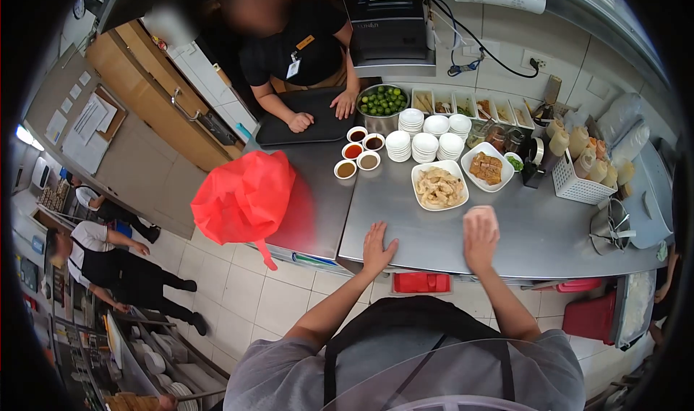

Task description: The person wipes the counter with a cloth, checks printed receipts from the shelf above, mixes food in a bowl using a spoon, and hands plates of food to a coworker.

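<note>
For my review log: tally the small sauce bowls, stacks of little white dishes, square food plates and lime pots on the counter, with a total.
Small sauce bowls: 5
Stacks of little white dishes: 6 (dishes per stack can't be counted reliably)
Square food plates: 2
Lime pots: 1
Total: 14

Red bag (244,194); black printer (387,31) — limes (383,100) in pot (382,125)

steel counter (405,230) | two food bowls (457,168) | six dish stacks (425,151) | five sauce cups (345,176) | white basket (578,187)
</note>
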Demonstrator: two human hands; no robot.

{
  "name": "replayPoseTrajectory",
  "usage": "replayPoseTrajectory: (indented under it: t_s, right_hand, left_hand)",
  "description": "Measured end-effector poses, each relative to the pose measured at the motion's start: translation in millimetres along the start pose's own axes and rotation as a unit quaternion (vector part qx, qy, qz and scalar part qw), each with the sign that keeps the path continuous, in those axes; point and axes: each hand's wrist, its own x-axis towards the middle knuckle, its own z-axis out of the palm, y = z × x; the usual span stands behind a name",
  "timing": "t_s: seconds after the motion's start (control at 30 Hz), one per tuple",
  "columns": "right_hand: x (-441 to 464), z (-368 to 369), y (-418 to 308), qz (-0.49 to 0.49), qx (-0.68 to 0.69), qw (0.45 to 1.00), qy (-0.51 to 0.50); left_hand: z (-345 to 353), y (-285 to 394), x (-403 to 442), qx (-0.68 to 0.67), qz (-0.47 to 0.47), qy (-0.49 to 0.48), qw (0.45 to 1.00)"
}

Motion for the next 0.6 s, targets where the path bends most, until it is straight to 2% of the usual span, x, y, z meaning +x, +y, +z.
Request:
replayPoseTrajectory:
  t_s: [0.1, 0.2, 0.3, 0.37, 0.43, 0.5, 0.6]
  right_hand:
    - [1.0, -9.0, -75.4, -0.08, 0.056, 0.995, -0.006]
    - [12.0, -16.7, -147.6, -0.122, 0.104, 0.985, -0.059]
    - [25.9, -17.0, -207.9, -0.148, 0.19, 0.962, -0.128]
    - [33.3, -18.2, -239.7, -0.162, 0.191, 0.958, -0.141]
    - [36.5, -6.4, -239.5, -0.199, 0.2, 0.95, -0.134]
    - [38.0, 12.5, -225.7, -0.253, 0.222, 0.935, -0.113]
    - [32.2, -15.5, -177.2, -0.207, 0.217, 0.941, -0.157]
  left_hand:
    - [-12.4, -14.3, 6.4, -0.135, -0.013, -0.045, 0.99]
    - [-26.6, -23.0, 12.8, -0.199, -0.036, -0.063, 0.977]
    - [-42.3, -23.4, 18.7, -0.155, 0.004, -0.058, 0.986]
    - [-54.3, -9.9, 25.3, -0.117, 0.044, -0.023, 0.992]
    - [-52.5, -0.5, 30.3, -0.106, 0.067, 0.012, 0.992]
    - [-43.1, 4.4, 33.7, -0.135, 0.061, -0.003, 0.989]
    - [-28.2, 16.9, 39.3, -0.171, 0.064, -0.051, 0.982]
